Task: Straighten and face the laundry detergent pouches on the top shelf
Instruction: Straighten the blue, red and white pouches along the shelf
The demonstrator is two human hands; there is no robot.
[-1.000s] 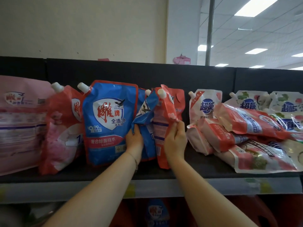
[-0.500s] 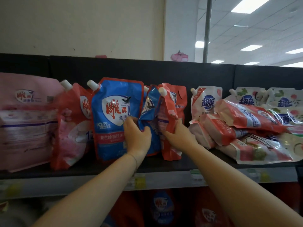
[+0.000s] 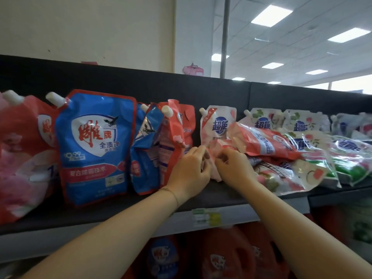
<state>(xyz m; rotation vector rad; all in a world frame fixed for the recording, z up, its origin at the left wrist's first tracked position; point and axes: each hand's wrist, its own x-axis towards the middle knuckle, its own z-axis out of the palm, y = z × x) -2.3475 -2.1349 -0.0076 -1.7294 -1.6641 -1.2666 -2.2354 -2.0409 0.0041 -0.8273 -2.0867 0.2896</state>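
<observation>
Pale pink soft plastic pouch [image 3: 213,171] sits on the black top shelf [image 3: 120,206], centre of frame, low between the two hands. Left hand [image 3: 189,172] has its fingers [image 3: 201,153] curled and pinches the pouch's left edge; right hand [image 3: 234,168] has its fingers [image 3: 223,158] curled likewise and pinches the right edge. The hands are nearly touching; a thin bracelet [image 3: 171,193] is on the left wrist.

Just behind stands an upright white-and-pink spouted pouch with a blue logo [image 3: 219,125]; cannot tell whether the pinched pink part is its lower end or a separate pouch.

Right of centre, a heap of red-and-white pouches [image 3: 263,141] lies flat and overlapping, with more white floral ones behind.

Left of the hands, a red spouted pouch [image 3: 174,141] stands turned edge-on; beside it is a crumpled small blue pouch [image 3: 145,158], tilted. Further left, a large blue spouted pouch [image 3: 94,146] stands upright, face forward; a red floral pouch [image 3: 24,154] is at the left edge.

A yellow-green price label [image 3: 207,217] is on the shelf lip below; blurred red jugs [image 3: 227,256] are on the shelf beneath.
</observation>
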